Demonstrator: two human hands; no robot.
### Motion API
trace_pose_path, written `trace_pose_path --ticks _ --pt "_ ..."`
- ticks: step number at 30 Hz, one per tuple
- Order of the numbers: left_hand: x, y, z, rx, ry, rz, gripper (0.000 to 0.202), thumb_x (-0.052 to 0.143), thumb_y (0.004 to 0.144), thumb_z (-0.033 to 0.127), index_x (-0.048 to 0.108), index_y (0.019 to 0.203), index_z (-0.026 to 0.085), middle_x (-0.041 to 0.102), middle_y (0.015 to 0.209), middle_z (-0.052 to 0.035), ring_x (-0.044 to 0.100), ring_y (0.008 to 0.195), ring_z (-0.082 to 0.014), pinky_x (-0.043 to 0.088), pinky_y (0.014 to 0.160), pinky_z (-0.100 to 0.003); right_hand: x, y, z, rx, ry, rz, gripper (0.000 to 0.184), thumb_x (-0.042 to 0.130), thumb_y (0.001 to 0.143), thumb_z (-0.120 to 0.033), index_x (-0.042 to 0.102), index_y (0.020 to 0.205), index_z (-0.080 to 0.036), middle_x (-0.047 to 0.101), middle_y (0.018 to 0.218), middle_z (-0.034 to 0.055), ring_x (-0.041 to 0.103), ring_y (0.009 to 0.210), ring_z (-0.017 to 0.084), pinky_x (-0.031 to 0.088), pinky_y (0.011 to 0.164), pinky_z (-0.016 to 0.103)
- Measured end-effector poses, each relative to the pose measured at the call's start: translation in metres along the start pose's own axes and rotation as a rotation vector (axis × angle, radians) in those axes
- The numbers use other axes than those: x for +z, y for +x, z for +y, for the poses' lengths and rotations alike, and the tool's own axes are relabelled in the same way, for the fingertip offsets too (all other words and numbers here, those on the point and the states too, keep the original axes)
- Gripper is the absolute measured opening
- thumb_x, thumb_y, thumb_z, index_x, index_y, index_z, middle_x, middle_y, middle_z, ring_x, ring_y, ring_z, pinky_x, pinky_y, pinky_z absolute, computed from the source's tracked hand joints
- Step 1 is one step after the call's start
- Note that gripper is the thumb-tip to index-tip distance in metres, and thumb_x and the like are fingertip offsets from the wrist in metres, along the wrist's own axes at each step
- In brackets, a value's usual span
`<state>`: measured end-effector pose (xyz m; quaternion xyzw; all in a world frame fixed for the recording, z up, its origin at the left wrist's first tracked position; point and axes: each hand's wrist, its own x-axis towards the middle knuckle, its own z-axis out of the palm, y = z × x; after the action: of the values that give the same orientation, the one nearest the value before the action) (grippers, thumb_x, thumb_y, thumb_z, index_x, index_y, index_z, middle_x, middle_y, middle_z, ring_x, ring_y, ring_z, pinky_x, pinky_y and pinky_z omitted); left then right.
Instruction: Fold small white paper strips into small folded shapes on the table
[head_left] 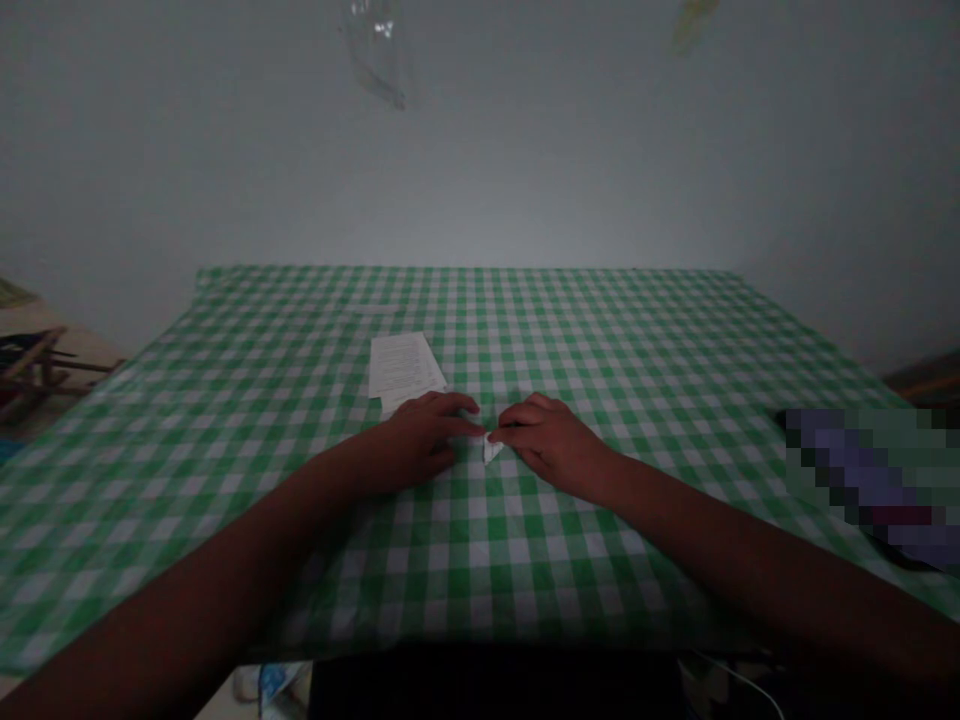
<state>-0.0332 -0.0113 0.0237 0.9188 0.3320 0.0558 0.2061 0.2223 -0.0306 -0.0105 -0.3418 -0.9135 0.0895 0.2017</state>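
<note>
My left hand point(424, 438) and my right hand point(551, 440) meet at the middle of a table covered with a green and white checked cloth point(600, 340). Both have their fingers curled and pressed together on a small folded piece of white paper point(491, 450). Only a corner of that paper shows between the fingertips; the rest is hidden under them. Just beyond my left hand lies a printed white sheet point(405, 368), flat on the cloth.
A blurred-out dark object point(870, 480) lies at the table's right edge. A bare grey wall stands behind the table. Wooden furniture parts point(34, 365) show at the far left, off the table.
</note>
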Motion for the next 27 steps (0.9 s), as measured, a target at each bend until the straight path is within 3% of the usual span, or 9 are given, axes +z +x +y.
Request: trace_pose_path --ticks 15,18,22,27 --pt "0.002 -0.003 -0.006 0.014 -0.036 0.023 0.052 0.055 0.081 0.009 0.06 0.128 0.032 0.046 0.147 -0.0027 0.038 0.136 -0.0275 0.03 0.113 -0.052 -0.001 0.001 -0.003 -0.041 0.01 -0.024 0.029 0.047 0.097 -0.014 0.067 0.117 -0.023 0.069 0.117 0.0049 0.054 0.1 0.022 0.041 0.086 0.039" --pt "0.007 0.0 -0.007 0.018 -0.043 0.07 0.043 0.056 0.085 0.014 0.063 0.124 0.031 0.048 0.143 -0.0031 0.04 0.134 -0.0264 0.031 0.112 -0.05 -0.001 0.001 -0.003 -0.051 0.026 -0.005 0.027 0.046 0.098 -0.015 0.067 0.113 -0.021 0.07 0.115 0.0052 0.054 0.1 0.022 0.04 0.087 0.039" --pt "0.017 0.011 -0.006 -0.001 -0.01 0.184 0.019 0.062 0.089 0.033 0.072 0.105 0.029 0.058 0.127 -0.0033 0.05 0.12 -0.0253 0.036 0.105 -0.047 -0.001 0.002 -0.003 -0.06 0.058 0.004 0.025 0.044 0.098 -0.015 0.066 0.11 -0.019 0.068 0.113 0.0065 0.054 0.1 0.022 0.041 0.089 0.04" --pt "0.023 0.017 0.0 -0.039 -0.004 0.254 0.018 0.069 0.084 0.038 0.071 0.098 0.026 0.061 0.116 -0.0032 0.053 0.111 -0.0241 0.039 0.1 -0.044 0.0 0.002 -0.003 -0.059 0.096 0.036 0.022 0.046 0.093 -0.01 0.062 0.106 -0.02 0.065 0.108 0.0073 0.054 0.102 0.022 0.042 0.089 0.039"
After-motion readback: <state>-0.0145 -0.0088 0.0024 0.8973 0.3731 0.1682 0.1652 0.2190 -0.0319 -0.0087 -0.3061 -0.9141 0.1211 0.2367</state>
